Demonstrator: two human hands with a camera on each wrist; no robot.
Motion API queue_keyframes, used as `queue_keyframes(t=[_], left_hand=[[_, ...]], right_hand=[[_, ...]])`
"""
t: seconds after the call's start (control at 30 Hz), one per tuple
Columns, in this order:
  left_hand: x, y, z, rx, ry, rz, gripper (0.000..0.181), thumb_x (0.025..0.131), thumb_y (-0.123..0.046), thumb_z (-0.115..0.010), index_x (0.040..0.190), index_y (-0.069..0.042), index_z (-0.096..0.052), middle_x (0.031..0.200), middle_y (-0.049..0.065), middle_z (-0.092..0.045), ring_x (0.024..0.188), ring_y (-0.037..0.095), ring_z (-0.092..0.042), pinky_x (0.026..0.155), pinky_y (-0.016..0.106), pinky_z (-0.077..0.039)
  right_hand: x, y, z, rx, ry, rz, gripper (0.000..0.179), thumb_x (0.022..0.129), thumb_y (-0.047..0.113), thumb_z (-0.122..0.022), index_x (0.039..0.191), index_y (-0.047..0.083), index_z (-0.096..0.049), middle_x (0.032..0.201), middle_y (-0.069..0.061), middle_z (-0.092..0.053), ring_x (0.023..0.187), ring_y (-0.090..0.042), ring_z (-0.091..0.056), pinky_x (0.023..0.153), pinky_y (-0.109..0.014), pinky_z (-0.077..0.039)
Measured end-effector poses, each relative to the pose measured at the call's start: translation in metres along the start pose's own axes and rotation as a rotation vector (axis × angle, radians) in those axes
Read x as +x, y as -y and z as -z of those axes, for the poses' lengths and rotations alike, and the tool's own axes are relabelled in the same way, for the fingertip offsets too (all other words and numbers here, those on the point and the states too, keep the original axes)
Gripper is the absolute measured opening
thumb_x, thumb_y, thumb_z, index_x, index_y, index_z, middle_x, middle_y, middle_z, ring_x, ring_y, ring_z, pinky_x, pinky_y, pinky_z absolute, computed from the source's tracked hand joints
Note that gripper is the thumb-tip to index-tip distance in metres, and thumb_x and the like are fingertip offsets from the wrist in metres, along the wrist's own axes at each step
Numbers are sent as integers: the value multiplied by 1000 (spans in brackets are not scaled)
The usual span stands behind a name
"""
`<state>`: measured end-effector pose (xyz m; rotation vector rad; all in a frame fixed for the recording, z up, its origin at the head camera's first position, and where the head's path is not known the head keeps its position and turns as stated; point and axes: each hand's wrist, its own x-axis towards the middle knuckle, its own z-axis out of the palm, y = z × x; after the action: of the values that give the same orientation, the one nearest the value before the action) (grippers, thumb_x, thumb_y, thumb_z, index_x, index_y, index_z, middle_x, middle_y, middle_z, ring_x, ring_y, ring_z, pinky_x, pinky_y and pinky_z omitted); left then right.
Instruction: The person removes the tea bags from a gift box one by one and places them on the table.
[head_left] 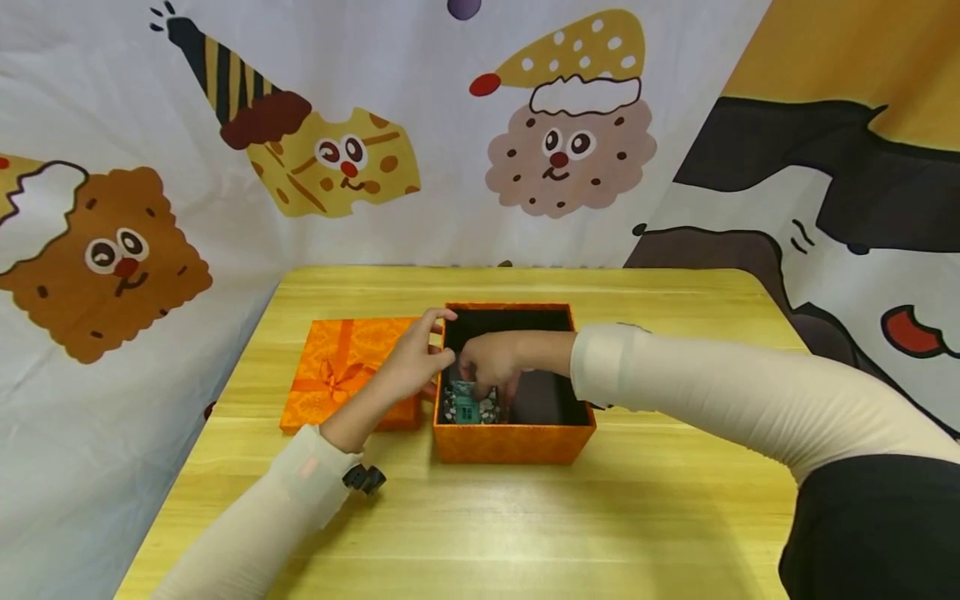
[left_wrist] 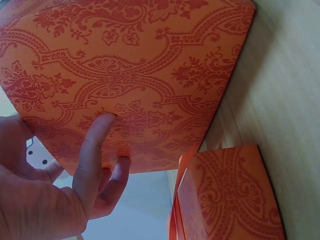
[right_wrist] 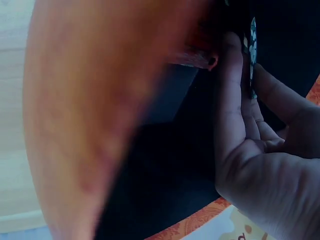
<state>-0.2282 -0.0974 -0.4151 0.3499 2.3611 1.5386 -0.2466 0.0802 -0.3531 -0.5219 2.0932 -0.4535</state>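
Observation:
An orange patterned gift box with a dark inside stands without its lid. My left hand holds its left wall at the rim. In the left wrist view, fingers lie against the box's outer side. My right hand reaches down inside the box. It pinches a thin, flat piece with a green and white pattern between thumb and fingers. In the head view this piece looks like a teal house with a window and whitish flowers around it, standing near the box's left wall.
The orange lid with a ribbon bow lies left of the box, close to my left forearm. A small reddish item shows inside the box. The wooden table runs back to a cartoon-printed cloth.

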Motion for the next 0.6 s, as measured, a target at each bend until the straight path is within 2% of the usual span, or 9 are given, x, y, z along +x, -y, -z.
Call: queue_keyframes(t=[0.13, 0.3, 0.37, 0.47, 0.53, 0.6], left_hand=[[1, -1, 1, 1, 6, 2, 58, 96, -6, -58, 149, -22, -39, 143, 19, -39, 72, 27, -58, 55, 56, -59], [1, -2, 0, -2, 6, 4, 58, 96, -5, -59, 149, -22, -39, 143, 20, -39, 74, 26, -59, 56, 55, -60], [1, -2, 0, -1, 7, 5, 58, 96, -6, -58, 149, -22, -39, 143, 20, -39, 73, 26, -58, 56, 55, -60], [1, -2, 1, 7, 9, 7, 58, 97, -6, -58, 149, -22, -39, 144, 19, -38, 72, 25, -57, 56, 54, -60], [1, -2, 1, 9, 10, 10, 57, 98, -6, -59, 149, -22, -39, 144, 19, -38, 71, 25, -56, 56, 54, -60], [0, -2, 1, 11, 8, 10, 57, 97, -6, -59, 148, -22, -39, 143, 19, -38, 71, 24, -55, 56, 53, -60]], right_hand=[[-1, 4, 3, -10, 12, -14, 28, 101, 5, -61, 129, 3, -61, 138, -19, -54, 80, -28, -74, 74, -43, -64], [1, 5, 3, -142, 1, 54, 26, 99, 6, -63, 125, 2, -67, 113, -12, -65, 71, -14, -56, 70, -32, -57], [2, 4, 3, -179, -12, 77, 26, 99, 6, -64, 123, 1, -69, 111, -10, -67, 72, -13, -53, 69, -29, -52], [1, 3, 3, -128, -1, 53, 27, 101, 7, -61, 127, 1, -66, 122, -11, -65, 80, -14, -57, 73, -32, -56], [0, 2, 1, -73, 24, 18, 31, 103, 9, -56, 133, 0, -60, 132, -15, -60, 85, -15, -59, 71, -34, -58], [0, 2, -2, 12, 56, -22, 39, 104, 9, -53, 142, 1, -52, 143, -16, -53, 97, -16, -62, 73, -36, -61]])
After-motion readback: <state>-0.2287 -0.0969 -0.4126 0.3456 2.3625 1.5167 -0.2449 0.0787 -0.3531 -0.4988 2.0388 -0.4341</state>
